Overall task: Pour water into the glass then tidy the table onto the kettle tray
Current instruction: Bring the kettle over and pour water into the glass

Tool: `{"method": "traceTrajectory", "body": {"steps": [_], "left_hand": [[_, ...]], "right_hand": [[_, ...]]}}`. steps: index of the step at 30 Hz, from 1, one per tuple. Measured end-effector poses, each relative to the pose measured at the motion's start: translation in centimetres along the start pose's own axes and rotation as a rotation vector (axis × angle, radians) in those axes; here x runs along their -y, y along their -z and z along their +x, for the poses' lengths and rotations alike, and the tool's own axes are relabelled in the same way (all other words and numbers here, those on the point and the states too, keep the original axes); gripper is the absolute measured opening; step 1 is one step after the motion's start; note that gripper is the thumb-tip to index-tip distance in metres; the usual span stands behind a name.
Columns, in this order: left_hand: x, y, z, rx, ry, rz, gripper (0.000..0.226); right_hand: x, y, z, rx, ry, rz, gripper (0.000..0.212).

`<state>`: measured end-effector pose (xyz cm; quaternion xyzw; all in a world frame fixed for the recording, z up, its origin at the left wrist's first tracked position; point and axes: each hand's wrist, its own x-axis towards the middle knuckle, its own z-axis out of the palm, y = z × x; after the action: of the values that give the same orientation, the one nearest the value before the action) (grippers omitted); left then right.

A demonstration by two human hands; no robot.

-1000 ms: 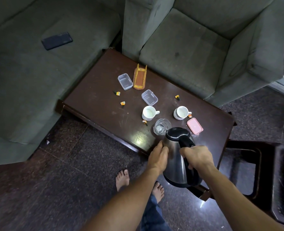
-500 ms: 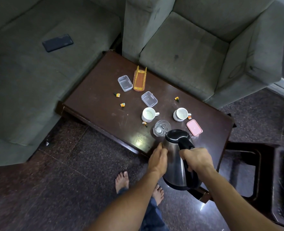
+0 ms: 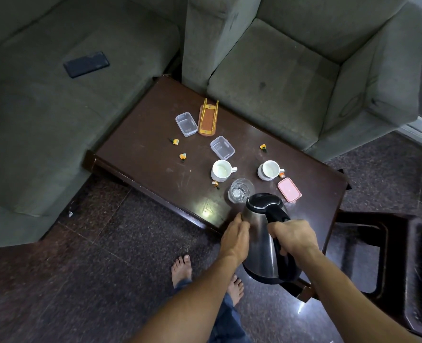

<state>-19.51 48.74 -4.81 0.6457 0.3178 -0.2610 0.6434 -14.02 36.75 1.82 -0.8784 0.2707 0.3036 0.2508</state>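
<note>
A steel kettle (image 3: pixel 260 238) with a black lid is held up over the near edge of the dark wooden table (image 3: pixel 140 154), tilted toward a clear glass (image 3: pixel 240 190). My right hand (image 3: pixel 292 236) grips the kettle's black handle. My left hand (image 3: pixel 234 240) rests flat against the kettle's steel side. Two white cups (image 3: pixel 221 170) (image 3: pixel 269 170) stand just beyond the glass. A pink lid (image 3: pixel 289 190) lies to the right of the glass. Two clear plastic boxes (image 3: pixel 186 124) (image 3: pixel 222 147), an orange holder (image 3: pixel 208 118) and several small orange wrapped sweets (image 3: pixel 182 156) are scattered further back.
A grey sofa (image 3: pixel 31 115) flanks the table on the left with a dark phone (image 3: pixel 86 64) on it. A grey armchair (image 3: pixel 303 70) stands behind the table. A dark wooden side table (image 3: pixel 388 243) is at the right. My bare feet (image 3: pixel 181 268) are on the stone floor.
The kettle and both hands have shifted slightly nearer the glass. Nothing on the table has moved.
</note>
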Motion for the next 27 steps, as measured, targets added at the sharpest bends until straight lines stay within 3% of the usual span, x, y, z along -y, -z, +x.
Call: {"method": "traceTrajectory", "body": {"steps": [13,27], "left_hand": [[0.06,-0.2,0.15,0.013,-0.018,0.014,0.043],[0.36,-0.21,0.1,0.018,-0.021,0.014,0.047]], "right_hand": [[-0.02,0.49,0.05,0.001,-0.026,0.027,0.017],[-0.24,0.46,0.12,0.022,-0.021,0.005,0.018]]}}
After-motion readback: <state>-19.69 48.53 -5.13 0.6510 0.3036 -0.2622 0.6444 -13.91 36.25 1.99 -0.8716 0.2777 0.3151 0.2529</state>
